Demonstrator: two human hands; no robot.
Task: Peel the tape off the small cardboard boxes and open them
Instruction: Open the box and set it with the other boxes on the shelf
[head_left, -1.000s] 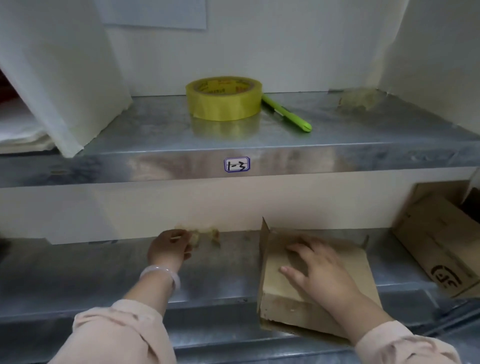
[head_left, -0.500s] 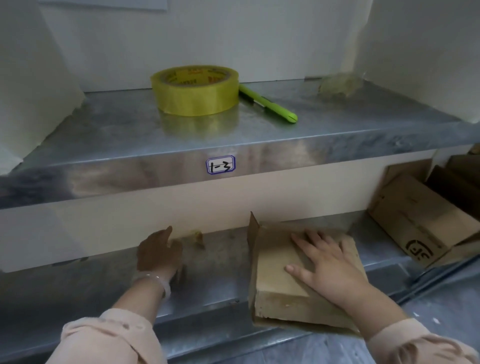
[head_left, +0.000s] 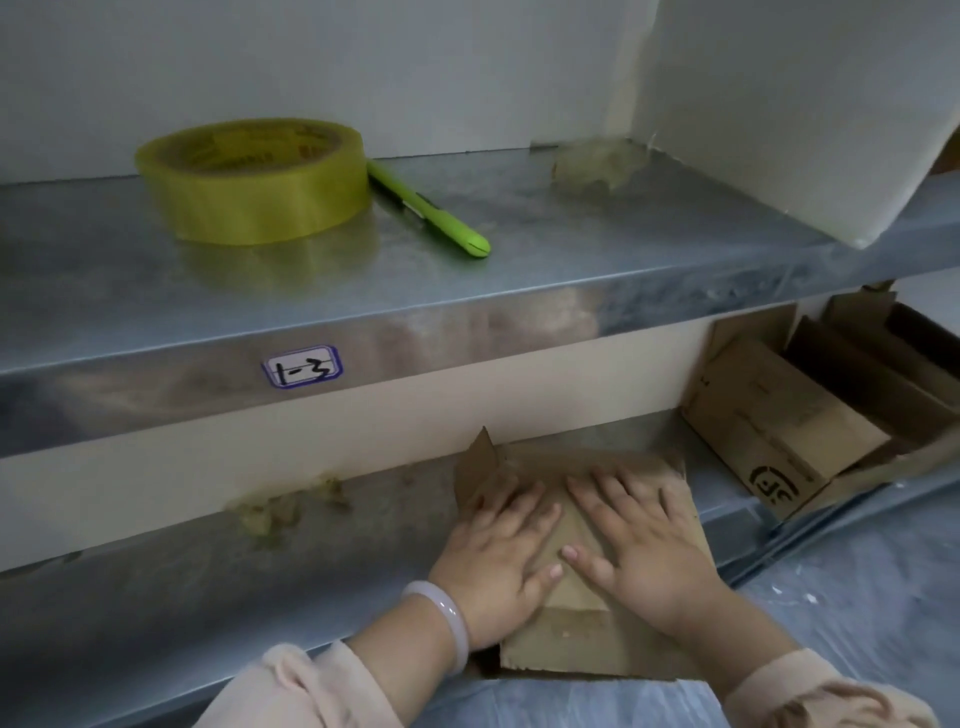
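Observation:
A small brown cardboard box (head_left: 566, 649) lies on the lower metal shelf (head_left: 208, 582), its near end overhanging the shelf edge and one side flap (head_left: 480, 467) standing up at the left. My left hand (head_left: 498, 545) and my right hand (head_left: 634, 540) both rest flat on the box top, fingers spread, side by side. A crumpled wad of peeled tape (head_left: 275, 509) sticks to the shelf's back wall left of the box.
The upper shelf holds a yellow tape roll (head_left: 249, 179), a green pen (head_left: 431, 213) and another clear tape wad (head_left: 597, 161). More cardboard boxes (head_left: 769, 415) stand at the right of the lower shelf. A white panel (head_left: 779, 104) leans at upper right.
My left hand has left the tape wad by the back wall and moved right onto the box top beside my right hand. The view has shifted right and closer.

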